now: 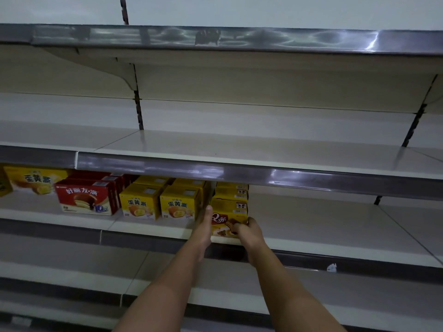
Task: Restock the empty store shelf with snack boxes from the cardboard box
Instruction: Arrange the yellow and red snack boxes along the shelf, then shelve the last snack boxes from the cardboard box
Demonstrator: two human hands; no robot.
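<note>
Stocked shelf (323, 226) of a cream metal store gondola, dimly lit, with bare shelves above and below. A yellow-orange snack box (226, 220) printed with a chocolate cake stands at the shelf's front edge, more boxes of its kind behind it, just right of two yellow egg-yolk pie boxes (159, 203) and a red pie box (87, 196). The left hand (205, 224) lies flat, fingers straight, against the box's left side; the right hand (249, 230) curls around its lower right corner.
</note>
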